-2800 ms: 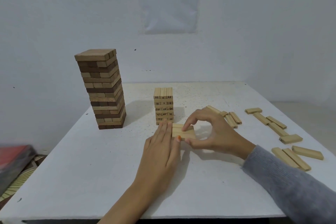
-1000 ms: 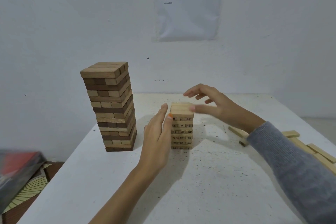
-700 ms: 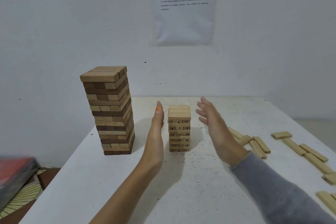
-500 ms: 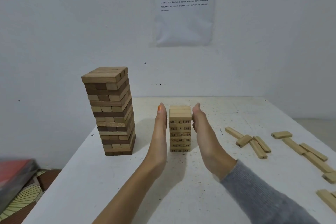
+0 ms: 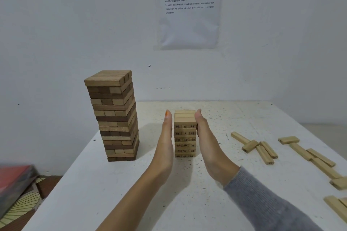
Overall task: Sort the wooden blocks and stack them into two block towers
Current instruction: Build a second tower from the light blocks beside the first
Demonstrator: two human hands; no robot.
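A short tower of pale numbered blocks stands mid-table. My left hand is flat against its left side, fingers straight. On the tower's right side my right hand presses flat, fingers straight, a grey sleeve behind it. A taller tower of mixed light and dark brown blocks stands to the left, untouched. Several loose pale blocks lie flat on the table to the right.
The white speckled table meets a white wall at the back. More loose pale blocks run toward the right edge. A red and grey object sits off the table's left side. A printed sheet hangs on the wall.
A layer of blocks went from the table onto the pale tower. Both hands then opened and closed in flat against the tower's two sides.
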